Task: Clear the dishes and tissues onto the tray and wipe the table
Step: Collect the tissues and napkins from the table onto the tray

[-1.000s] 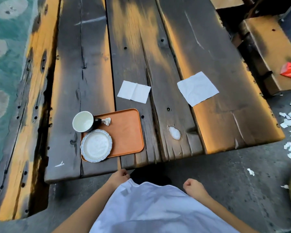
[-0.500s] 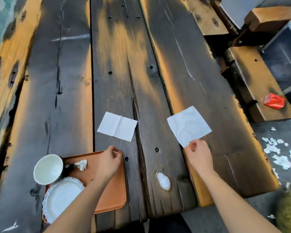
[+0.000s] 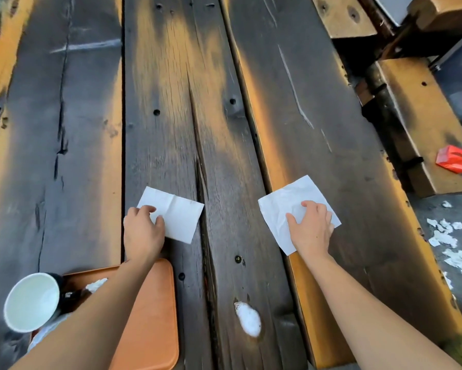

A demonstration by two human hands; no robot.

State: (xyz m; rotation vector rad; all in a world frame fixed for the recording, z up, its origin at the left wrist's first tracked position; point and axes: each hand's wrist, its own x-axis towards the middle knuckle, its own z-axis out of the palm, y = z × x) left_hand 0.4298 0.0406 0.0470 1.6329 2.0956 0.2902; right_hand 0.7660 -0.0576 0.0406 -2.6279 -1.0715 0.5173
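Now both hands are out over the dark plank bench point(image 3: 304, 124), each on its own white tissue. The left hand point(image 3: 143, 232) lies on the near left corner of the folded tissue point(image 3: 180, 217), its fingers point(image 3: 147, 209) curled onto the paper with the thumb pressed against the sheet, so it appears to pinch that corner. The right hand point(image 3: 311, 228) rests flat on the square tissue point(image 3: 280, 209), fingers spread and relaxed, pressing the paper down against the wood. These two tissues lie well apart, with a deep crack between planks running between them. Nearer the person, at the left, the orange tray point(image 3: 149, 316) sits on the bench under the left forearm; a white cup point(image 3: 32, 301) lies tipped at its left edge, mouth toward the camera, with a small crumpled tissue point(image 3: 96, 283) just beside it on the tray. A white foamy spot point(image 3: 248, 319) marks the wood to the right of the tray. Off the bench at right, a red carton point(image 3: 455, 158) rests on a lower wooden seat, and torn white scraps point(image 3: 454, 247) litter the ground.
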